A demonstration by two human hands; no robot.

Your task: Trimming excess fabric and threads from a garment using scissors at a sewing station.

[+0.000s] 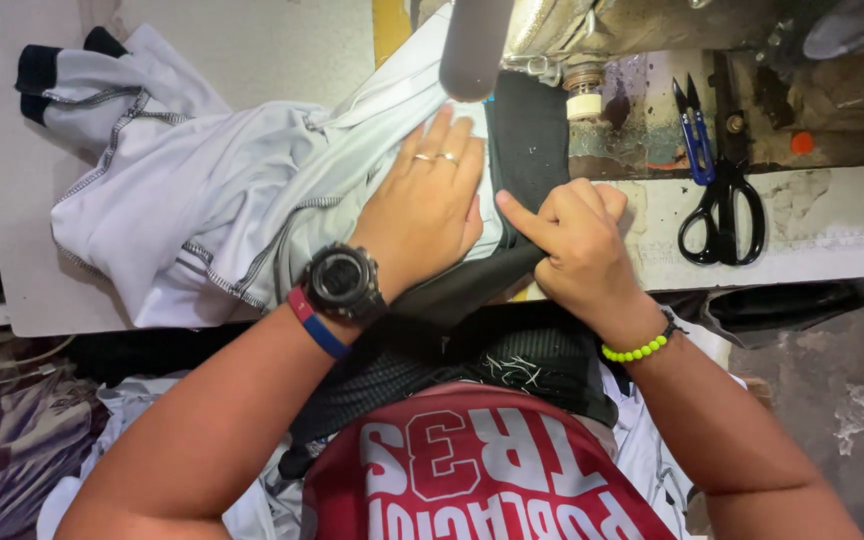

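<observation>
Red fabric with white lettering on the person's chest fills the lower edge of the view, and from either side of it the two forearms reach up toward the sewing machine. On the near side of the machine, the left hand lies flat on a pale grey garment, its fingers stretched out and close together, pressing the cloth onto the surface; two rings sit on one finger, and a black wristwatch and a red-and-blue band circle the wrist. Just right of that hand, still in front of the machine, the right hand is curled, its index finger extended and pressing on a strip of black fabric that runs from under the machine toward the person's lap; the other fingers are folded into the palm. A bracelet of yellow-green beads rings the right wrist. The garment spreads away to the left of the machine, its black cuffs at the far left. To the right of the hands, below the machine's bed, lie black scissors and blue thread snips, just beside each other.
</observation>
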